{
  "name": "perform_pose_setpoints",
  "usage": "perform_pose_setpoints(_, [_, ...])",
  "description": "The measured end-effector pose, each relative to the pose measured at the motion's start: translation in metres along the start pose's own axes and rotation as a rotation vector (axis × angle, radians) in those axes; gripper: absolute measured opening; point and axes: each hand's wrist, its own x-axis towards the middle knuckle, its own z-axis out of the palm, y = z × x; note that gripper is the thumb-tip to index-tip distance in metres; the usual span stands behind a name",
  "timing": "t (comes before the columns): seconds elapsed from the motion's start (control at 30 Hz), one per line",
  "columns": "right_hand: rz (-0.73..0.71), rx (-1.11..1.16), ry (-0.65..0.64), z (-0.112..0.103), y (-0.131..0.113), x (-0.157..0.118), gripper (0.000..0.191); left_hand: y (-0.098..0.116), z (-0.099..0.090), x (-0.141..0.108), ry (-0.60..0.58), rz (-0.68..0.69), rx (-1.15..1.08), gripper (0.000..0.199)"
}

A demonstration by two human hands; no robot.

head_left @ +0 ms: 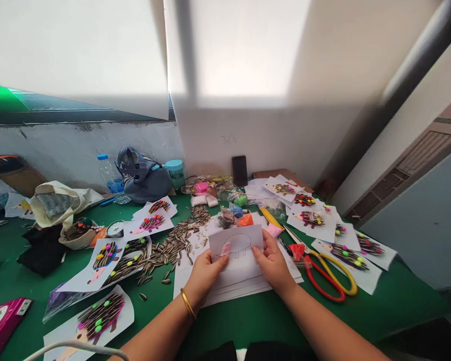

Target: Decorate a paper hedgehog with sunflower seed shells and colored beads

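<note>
A white paper card [214, 241] with a pen-outlined animal, a rounded body on short legs, is held up between my two hands. My left hand [205, 273] is closed on its left edge, the thumb on or beside a flat pink patch [226, 247], apparently clay, over the drawn head. My right hand [273, 263] grips the right edge, thumb in front and fingers mostly hidden behind. Below the card lies a stack of white sheets [244, 290]. Striped sunflower seeds [176, 240] are heaped left of it. Just beyond are lumps of orange clay [245, 220] and pink clay [274, 230].
Scissors [328, 278] with red and yellow handles lie right, near a yellow cutter [272, 219]. Seed-covered hedgehog cards [107, 260] lie on both sides of the green table [248, 326]. A phone [239, 170], a bottle [110, 175] and a blue bag [145, 180] stand at the back.
</note>
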Motion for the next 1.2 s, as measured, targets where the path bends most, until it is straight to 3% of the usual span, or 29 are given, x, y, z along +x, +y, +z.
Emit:
perform_pose_setpoints(0.53, [-0.02,-0.013,0.002,-0.0014,0.0016,0.0019,0.057,-0.0032,-0.0022,0.0041,0.036,0.003,0.015,0.047])
perform_pose_setpoints(1.2, [-0.035,-0.064,0.017,-0.0039,0.0025,0.0027,0.054,-0.0026,-0.0042,0.0041,-0.011,0.01,0.003,0.049])
